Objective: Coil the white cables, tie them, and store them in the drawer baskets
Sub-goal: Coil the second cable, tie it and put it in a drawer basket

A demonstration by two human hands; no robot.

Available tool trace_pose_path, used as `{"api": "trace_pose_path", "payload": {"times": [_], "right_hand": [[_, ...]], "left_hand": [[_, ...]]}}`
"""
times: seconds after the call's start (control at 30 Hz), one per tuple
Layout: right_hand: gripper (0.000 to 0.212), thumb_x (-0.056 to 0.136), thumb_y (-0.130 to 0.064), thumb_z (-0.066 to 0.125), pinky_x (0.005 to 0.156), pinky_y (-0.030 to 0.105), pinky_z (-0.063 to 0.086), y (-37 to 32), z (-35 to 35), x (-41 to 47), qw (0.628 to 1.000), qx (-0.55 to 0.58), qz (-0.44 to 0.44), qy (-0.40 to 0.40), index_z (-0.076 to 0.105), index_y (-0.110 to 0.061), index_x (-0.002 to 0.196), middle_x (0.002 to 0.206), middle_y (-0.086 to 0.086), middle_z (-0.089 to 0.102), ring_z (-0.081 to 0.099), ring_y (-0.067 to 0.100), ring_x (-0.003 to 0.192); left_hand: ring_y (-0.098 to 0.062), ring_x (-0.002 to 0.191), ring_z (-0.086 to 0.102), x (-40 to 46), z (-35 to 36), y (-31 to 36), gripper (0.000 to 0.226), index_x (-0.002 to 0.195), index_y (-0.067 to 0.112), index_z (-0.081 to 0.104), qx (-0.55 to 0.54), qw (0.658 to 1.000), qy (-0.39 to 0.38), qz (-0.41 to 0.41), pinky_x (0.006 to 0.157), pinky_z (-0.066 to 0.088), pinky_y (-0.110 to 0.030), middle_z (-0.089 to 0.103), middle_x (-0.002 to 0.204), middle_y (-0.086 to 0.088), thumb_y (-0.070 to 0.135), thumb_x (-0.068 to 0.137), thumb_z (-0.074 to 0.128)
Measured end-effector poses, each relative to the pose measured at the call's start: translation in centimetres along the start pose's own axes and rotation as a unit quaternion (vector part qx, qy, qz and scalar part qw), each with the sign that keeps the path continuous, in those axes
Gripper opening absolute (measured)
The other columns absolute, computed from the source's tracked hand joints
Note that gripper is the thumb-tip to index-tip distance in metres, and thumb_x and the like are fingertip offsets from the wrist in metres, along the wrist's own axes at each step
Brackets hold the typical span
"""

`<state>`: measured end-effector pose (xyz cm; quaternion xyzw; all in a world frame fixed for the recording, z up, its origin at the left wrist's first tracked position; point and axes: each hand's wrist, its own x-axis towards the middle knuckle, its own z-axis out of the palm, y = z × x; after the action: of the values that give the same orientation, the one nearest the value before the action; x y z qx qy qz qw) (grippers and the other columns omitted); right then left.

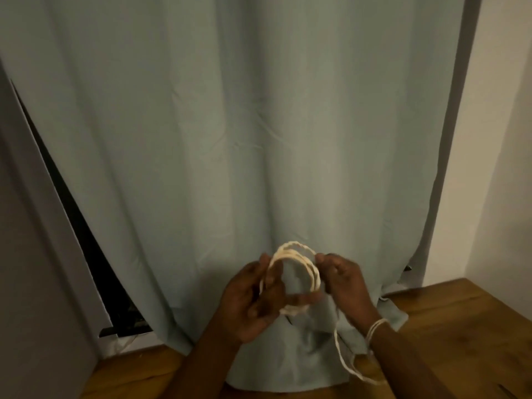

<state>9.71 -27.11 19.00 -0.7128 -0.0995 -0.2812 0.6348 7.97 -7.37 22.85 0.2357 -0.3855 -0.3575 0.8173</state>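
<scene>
1. Left hand [253, 298]: I am seeing it gripping the coil's lower left side.
2. White cable [299, 256]: looping between both hands, before the curtain [230, 125].
3. Right hand [342, 277]: pinching the coil's upper right; a strand is trailing across its wrist.

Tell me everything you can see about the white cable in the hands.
The white cable looks like a thin, twisted cream cord. It is wound into several loose loops held upright in front of the curtain. The left hand holds the loops from below; the right hand pinches the top. A free tail hangs down, and some turns lie around the right wrist. It is not yet tied.
</scene>
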Motion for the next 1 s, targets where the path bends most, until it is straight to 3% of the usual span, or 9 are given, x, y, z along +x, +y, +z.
{"api": "trace_pose_path", "payload": {"times": [0.1,0.17,0.3,0.4,0.43,0.57,0.7,0.87,1.0], "right_hand": [[0.024,0.092,-0.023,0.058,0.052,0.013,0.041,1.9,3.8,-3.5,0.975,-0.009,0.082,-0.208,0.071,-0.026,0.071,0.054,-0.011,0.061,0.051,-0.003,0.048],[0.025,0.094,-0.028,0.062,0.059,0.02,0.049,1.8,4.7,-5.1,0.927,-0.075,0.097,-0.356,0.07,-0.018,0.073,0.057,-0.007,0.063,0.057,0.003,0.051],[0.045,0.087,-0.046,0.067,0.063,0.024,0.049,1.8,1.3,-4.5,0.889,-0.202,0.01,-0.411,0.066,-0.007,0.066,0.058,0.005,0.062,0.059,0.009,0.055],[0.04,0.089,-0.043,0.067,0.054,0.023,0.039,1.1,-1.9,-2.9,0.931,-0.185,-0.054,-0.311,0.06,-0.018,0.059,0.053,-0.003,0.05,0.048,0.002,0.051],[0.038,0.088,-0.044,0.068,0.053,0.025,0.039,0.4,-2.7,-2.1,0.945,-0.165,-0.059,-0.275,0.062,-0.019,0.06,0.053,-0.001,0.051,0.047,0.0,0.053],[0.016,0.078,-0.031,0.081,0.057,0.031,0.047,-3.1,-3.4,1.0,0.961,-0.138,-0.106,-0.216,0.075,-0.017,0.077,0.065,0.004,0.066,0.056,0.009,0.058],[0.02,0.075,-0.029,0.083,0.061,0.029,0.046,-3.4,-1.5,2.2,0.984,-0.049,-0.085,-0.148,0.072,-0.014,0.082,0.067,0.0,0.065,0.056,0.011,0.063],[0.015,0.095,-0.006,0.057,0.074,0.03,0.056,-1.2,1.5,-0.4,0.955,-0.045,-0.011,-0.293,0.068,-0.014,0.09,0.083,-0.004,0.073,0.068,0.008,0.078],[0.007,0.094,-0.01,0.058,0.07,0.036,0.053,-2.3,2.6,-2.6,0.893,-0.049,0.106,-0.434,0.062,-0.005,0.096,0.079,0.017,0.072,0.068,0.022,0.071]], "left_hand": [[-0.03,0.078,0.072,2.3,1.6,1.2,0.039,0.084,0.007,0.062,0.023,0.994,0.019,0.105,0.105,0.04,-0.052,0.073,0.083,-0.02,0.032,0.101,0.037],[-0.035,0.105,0.067,3.1,1.5,1.6,0.037,0.079,0.013,0.062,0.276,0.938,0.136,0.16,0.107,0.042,-0.046,0.072,0.109,-0.017,0.035,0.1,0.04],[-0.01,0.115,0.06,1.9,-1.5,1.7,0.032,0.078,0.025,0.055,0.675,0.688,0.203,0.173,0.104,0.04,-0.023,0.07,0.117,0.0,0.034,0.099,0.033],[-0.013,0.074,0.053,-0.5,-4.2,1.9,0.028,0.075,0.014,0.054,0.856,0.478,0.158,0.115,0.079,0.047,-0.044,0.061,0.079,-0.006,0.029,0.095,0.04],[-0.012,0.066,0.05,-0.9,-4.2,1.7,0.031,0.074,0.008,0.052,0.849,0.501,0.16,0.051,0.072,0.048,-0.047,0.056,0.074,-0.006,0.03,0.093,0.041],[-0.011,0.037,0.047,-1.1,-2.4,0.1,0.042,0.086,0.004,0.059,0.604,0.758,0.169,-0.181,0.062,0.052,-0.044,0.049,0.047,0.003,0.04,0.094,0.039],[-0.008,0.029,0.036,-0.5,-1.4,0.7,0.044,0.089,0.0,0.063,0.177,0.974,0.096,-0.105,0.093,0.051,-0.049,0.039,0.035,0.004,0.043,0.093,0.055],[-0.014,0.04,0.049,1.7,0.4,2.3,0.029,0.079,0.007,0.059,0.044,0.988,0.098,0.106,0.101,0.047,-0.052,0.05,0.045,0.0,0.033,0.091,0.059],[-0.028,0.116,0.062,3.0,0.0,2.4,0.024,0.081,0.016,0.063,0.194,0.945,0.2,0.17,0.107,0.042,-0.043,0.066,0.122,-0.017,0.03,0.096,0.05]]}}
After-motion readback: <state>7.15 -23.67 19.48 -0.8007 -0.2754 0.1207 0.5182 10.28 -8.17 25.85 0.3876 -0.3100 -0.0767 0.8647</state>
